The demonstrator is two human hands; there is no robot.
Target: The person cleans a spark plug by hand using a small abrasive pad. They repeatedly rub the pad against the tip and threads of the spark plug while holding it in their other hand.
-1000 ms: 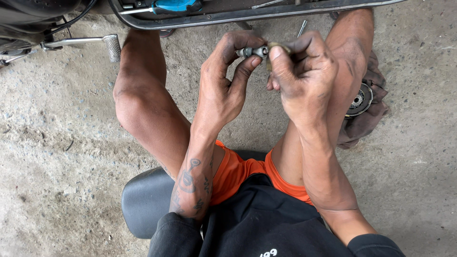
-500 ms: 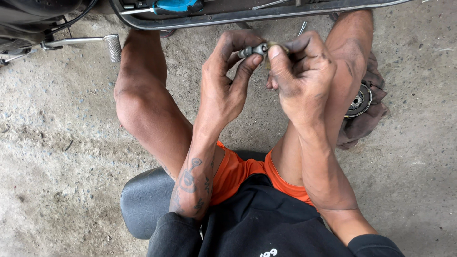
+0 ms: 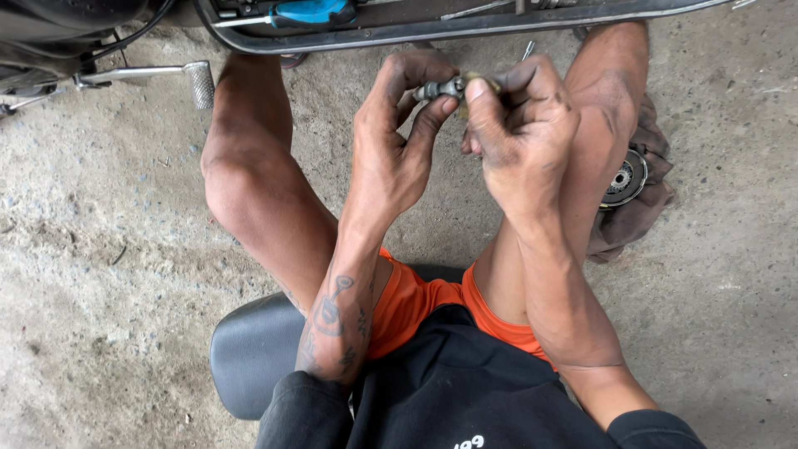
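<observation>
- Sitting on a low black stool (image 3: 249, 349) over a concrete floor (image 3: 100, 249), a person works a small metal fitting (image 3: 439, 88) between both hands, held up above the knees.
- Left hand (image 3: 391, 141): thumb and curled fingers are pinched closed on the grey end of the fitting; the palm is otherwise empty.
- Right hand (image 3: 524, 133): closed into a loose fist, its fingertips gripping the brass-coloured end of the same fitting; whatever else lies inside the fist is hidden.
- Beyond the fitting, at the top edge of the view, lies a long dark tray (image 3: 465, 27) holding a blue-handled screwdriver (image 3: 307, 12).
- Right of the fitting, beside the knee, a round metal disc (image 3: 625, 179) rests on a brown rag (image 3: 640, 216).
- Left of the fitting, a chrome foot lever (image 3: 154, 76) juts from a dark machine.
- Judgement: a joint this small is best turned with one hand steady and the other rotating, the two halves kept in line, and the grip kept firm since the fingers look greasy.
</observation>
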